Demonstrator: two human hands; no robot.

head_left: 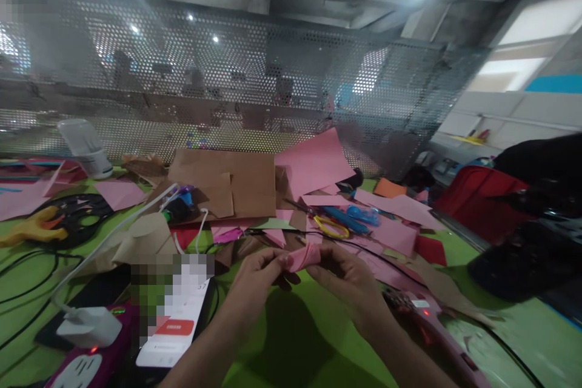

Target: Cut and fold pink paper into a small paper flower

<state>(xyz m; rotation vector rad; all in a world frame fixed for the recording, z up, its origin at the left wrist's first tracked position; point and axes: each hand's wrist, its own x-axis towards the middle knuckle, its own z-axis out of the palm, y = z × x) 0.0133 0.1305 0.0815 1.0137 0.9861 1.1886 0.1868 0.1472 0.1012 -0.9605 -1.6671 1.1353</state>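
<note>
Between my two hands, just above the green table, is a small piece of folded or rolled pink paper. My left hand pinches its left end with thumb and fingers. The right end is gripped by my right hand, whose fingers are partly hidden behind it. Loose pink paper sheets and scraps lie beyond both hands. Yellow-handled scissors rest among those scraps, a little past my right hand.
A brown cardboard box stands behind the scraps. At left are a lit phone, a purple power strip with a white charger, and cables. A pink glue gun lies right. A clear bottle stands near the mesh partition.
</note>
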